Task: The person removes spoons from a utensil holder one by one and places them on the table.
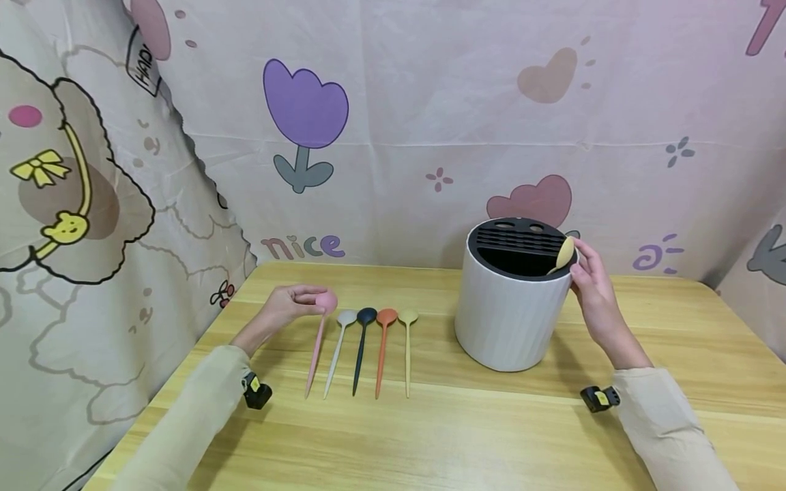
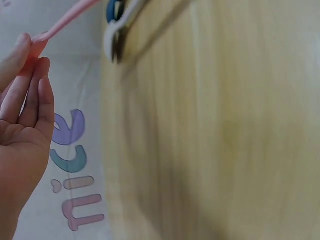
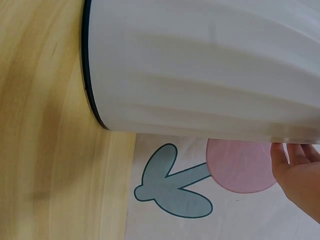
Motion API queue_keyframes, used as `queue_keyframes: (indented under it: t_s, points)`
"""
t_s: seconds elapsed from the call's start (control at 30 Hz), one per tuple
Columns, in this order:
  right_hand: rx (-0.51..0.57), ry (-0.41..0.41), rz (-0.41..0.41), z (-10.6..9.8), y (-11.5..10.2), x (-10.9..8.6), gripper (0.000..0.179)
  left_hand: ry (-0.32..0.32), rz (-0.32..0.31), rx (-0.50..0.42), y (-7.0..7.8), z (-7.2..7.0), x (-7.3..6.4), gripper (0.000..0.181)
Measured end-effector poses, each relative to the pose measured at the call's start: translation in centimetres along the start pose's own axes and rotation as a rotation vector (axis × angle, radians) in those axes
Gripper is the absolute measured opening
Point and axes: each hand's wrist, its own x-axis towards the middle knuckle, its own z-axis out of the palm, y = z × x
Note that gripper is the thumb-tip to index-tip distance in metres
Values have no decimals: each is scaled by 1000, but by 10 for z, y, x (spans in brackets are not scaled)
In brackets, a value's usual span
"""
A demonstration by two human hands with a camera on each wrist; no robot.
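Note:
My left hand pinches a pink spoon by its round bowl, between thumb and fingers; its handle slants down toward the table. To the right of it a white spoon, a dark blue spoon, an orange spoon and a pale yellow spoon lie side by side, bowls pointing away. My right hand touches the outer wall of a white ribbed utensil holder near its rim. Another yellow spoon stands inside the holder, bowl up; its handle is hidden.
The holder has a black top with slots and one large opening. A wooden table carries everything. Printed cloth hangs behind the table and along its left side.

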Motion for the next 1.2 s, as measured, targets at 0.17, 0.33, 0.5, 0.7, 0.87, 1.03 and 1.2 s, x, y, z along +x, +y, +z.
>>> queue_keyframes:
  t_s: [0.17, 0.33, 0.5, 0.7, 0.87, 1.03, 1.2]
  points:
    - [-2, -1, 6, 0, 1, 0, 44, -12, -6, 68, -12, -1, 2, 49]
    - [-1, -4, 17, -1, 0, 1, 45, -25, -27, 118, -23, -4, 4, 49]
    - [9, 1, 24, -1, 0, 2, 46, -41, -56, 152, -30, -6, 8, 50]
    - [20, 10, 25, -2, 1, 2, 45, -65, -70, 201, -34, -4, 11, 50]
    - [13, 8, 24, -2, 0, 2, 46, -61, -76, 202, -35, -3, 13, 51]
    - [0, 8, 32, -2, 0, 2, 46, -64, -74, 229, -37, -4, 13, 50]
    - [1, 11, 35, -2, 0, 2, 46, -72, -68, 250, -38, -4, 13, 46]
